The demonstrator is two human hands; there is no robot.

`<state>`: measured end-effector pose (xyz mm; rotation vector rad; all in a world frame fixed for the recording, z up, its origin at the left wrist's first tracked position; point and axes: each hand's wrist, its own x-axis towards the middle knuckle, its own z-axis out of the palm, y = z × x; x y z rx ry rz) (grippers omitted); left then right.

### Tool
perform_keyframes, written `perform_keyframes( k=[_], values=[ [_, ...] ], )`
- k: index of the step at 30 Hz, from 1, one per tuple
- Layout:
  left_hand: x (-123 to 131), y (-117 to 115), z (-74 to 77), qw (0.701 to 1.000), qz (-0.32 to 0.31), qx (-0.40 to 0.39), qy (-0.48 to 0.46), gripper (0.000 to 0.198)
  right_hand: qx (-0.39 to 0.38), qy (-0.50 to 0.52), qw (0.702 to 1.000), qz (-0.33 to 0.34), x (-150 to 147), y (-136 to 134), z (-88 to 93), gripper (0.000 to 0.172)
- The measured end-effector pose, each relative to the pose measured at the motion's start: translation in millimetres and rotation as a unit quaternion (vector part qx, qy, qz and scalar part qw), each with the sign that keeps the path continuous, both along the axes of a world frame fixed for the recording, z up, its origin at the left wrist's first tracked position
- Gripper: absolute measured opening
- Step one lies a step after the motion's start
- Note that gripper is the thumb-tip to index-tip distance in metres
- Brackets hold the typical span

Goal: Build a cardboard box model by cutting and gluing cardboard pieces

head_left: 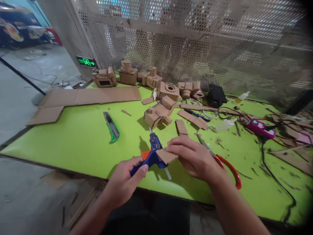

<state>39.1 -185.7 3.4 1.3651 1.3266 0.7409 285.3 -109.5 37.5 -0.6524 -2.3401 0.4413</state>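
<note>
My left hand (123, 181) is closed around the handle of a blue glue gun (153, 153) with an orange trigger, its nozzle pointing away from me. My right hand (193, 156) pinches a small flat cardboard piece (167, 155) just beside the gun's body. Both hands hover over the near edge of a green table (73, 137). Beyond the gun lies a partly built cardboard model (158, 112).
Red-handled scissors (225, 164) lie right of my right hand. A green utility knife (111, 126) lies to the left. Several cardboard models (127, 73) and a cardboard sheet (80, 99) sit at the back. Cables, a pink device (259, 126) and scraps crowd the right.
</note>
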Motion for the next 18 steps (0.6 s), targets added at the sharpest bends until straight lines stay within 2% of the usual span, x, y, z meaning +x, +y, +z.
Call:
perform_keyframes(
  k=[3,7,14,18],
  values=[
    [-1.4,-0.4,1.3,1.000,-0.002,0.015,0.002,0.038,0.054,-0.026,0.998,0.012,-2.7,-4.1,-4.8,0.055],
    [-2.0,-1.2,0.3,0.998,-0.009,0.051,0.020,0.036,0.070,-0.066,0.995,0.006,-4.8,-6.6,-7.6,0.056],
    [-3.7,-3.4,-2.6,0.994,-0.032,0.099,0.044,0.030,0.158,-0.080,0.984,0.008,-14.1,-7.4,-4.6,0.035],
    [-5.2,-3.6,-2.4,0.992,-0.041,0.105,0.060,0.031,0.175,-0.080,0.981,-0.002,-18.3,-6.7,-6.1,0.029]
  ],
)
